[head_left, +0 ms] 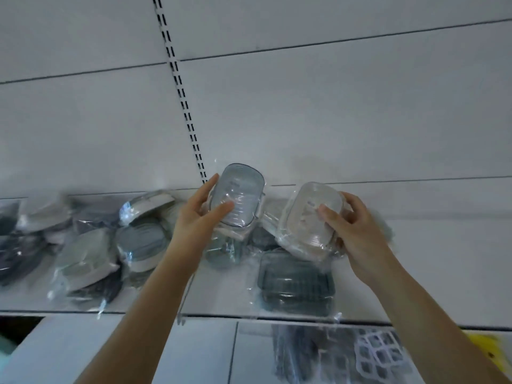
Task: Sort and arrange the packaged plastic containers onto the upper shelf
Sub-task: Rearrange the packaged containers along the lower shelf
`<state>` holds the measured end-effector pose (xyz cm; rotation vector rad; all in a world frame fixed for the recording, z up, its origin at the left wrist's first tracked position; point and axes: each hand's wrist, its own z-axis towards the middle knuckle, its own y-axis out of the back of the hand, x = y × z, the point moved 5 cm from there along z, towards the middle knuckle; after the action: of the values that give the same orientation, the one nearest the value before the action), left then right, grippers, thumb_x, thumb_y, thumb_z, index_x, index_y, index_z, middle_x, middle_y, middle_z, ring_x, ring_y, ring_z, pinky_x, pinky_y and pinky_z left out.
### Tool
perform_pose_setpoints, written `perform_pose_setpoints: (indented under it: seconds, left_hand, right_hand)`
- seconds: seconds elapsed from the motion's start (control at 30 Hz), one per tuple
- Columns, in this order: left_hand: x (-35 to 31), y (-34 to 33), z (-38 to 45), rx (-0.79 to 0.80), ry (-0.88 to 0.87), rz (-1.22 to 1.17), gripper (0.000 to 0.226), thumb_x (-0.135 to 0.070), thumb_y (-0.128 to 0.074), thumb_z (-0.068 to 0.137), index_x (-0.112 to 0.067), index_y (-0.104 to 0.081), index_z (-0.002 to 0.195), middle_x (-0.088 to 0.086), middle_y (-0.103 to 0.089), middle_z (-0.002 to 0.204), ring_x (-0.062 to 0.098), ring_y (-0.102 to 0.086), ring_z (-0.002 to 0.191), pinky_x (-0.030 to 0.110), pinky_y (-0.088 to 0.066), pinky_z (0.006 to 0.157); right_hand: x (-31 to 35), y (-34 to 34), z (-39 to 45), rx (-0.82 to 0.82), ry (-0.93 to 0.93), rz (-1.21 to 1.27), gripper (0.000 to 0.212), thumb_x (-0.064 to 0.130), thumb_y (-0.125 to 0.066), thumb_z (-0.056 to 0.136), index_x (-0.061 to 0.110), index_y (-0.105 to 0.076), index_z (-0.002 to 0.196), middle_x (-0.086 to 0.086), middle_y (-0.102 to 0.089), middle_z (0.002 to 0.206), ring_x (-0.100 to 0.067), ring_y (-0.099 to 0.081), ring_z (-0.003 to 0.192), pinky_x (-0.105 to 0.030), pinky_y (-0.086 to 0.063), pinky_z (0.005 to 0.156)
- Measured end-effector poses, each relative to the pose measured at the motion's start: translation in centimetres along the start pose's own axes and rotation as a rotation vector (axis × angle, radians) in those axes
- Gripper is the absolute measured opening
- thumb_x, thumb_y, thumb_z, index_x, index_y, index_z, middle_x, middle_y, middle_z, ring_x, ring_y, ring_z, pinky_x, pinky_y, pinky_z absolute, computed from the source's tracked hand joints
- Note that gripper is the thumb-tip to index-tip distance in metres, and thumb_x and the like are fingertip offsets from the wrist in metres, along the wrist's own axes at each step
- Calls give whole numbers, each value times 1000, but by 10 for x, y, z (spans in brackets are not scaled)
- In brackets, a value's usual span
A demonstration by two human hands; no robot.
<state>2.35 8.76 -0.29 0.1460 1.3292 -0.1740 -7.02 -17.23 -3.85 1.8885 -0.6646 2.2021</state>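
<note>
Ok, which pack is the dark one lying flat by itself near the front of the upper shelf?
Start at the upper shelf and find its front edge, below the right hand. The dark grey ribbed container lies flat there in clear wrap. Unlike the heaped packs to the left, it lies alone and is rectangular.

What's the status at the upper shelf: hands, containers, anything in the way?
Left hand grips grey-blue container. Right hand grips pale container. Both held over upper shelf. Dark container lies flat below; loose pile crowds left.
</note>
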Motion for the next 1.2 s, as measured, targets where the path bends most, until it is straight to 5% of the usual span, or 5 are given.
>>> perform_pose_setpoints:
  seconds: [0.27,0.57,0.67,0.87,1.2]
  left_hand:
    - [-25,159,-98,-202,-42,-14,67,-17,-73,76,-27,-56,139,-6,-67,130,18,-65,119,37,-52,98]
    - [-2,425,-238,-506,22,9,63,-28,-78,68,-39,-65,128,1,-70,123,24,-68,108,33,-52,83]
    - [25,504,-284,-570,95,30,55,-24,-71,75,-38,-65,128,0,-70,122,27,-66,113,40,-52,94]
    - [101,603,-323,-660,319,16,50,-32,-75,70,-43,-68,118,-6,-72,111,24,-66,109,46,-54,94]
    - [270,715,-250,-626,605,42,80,-49,-82,68,-16,-55,135,6,-65,122,27,-66,109,43,-57,95]
  right_hand:
    - [-12,-148,-52,255,55,-55,44,33,-78,79,32,-58,119,7,-69,111,-4,-72,89,-26,-60,71]
    - [-71,-368,-181,498,42,-166,60,48,-77,68,35,-56,123,11,-71,110,-9,-72,94,-29,-58,74]
    - [-110,-440,-229,567,13,-212,63,46,-76,69,32,-55,127,13,-68,111,-3,-71,91,-22,-56,69]
    - [-203,-533,-261,578,-105,-387,58,51,-78,76,33,-53,126,7,-62,111,-19,-67,98,-42,-59,82]
    - [-414,-639,-186,529,-526,-369,51,33,-80,83,24,-50,124,-3,-64,119,-21,-65,106,-43,-57,88]
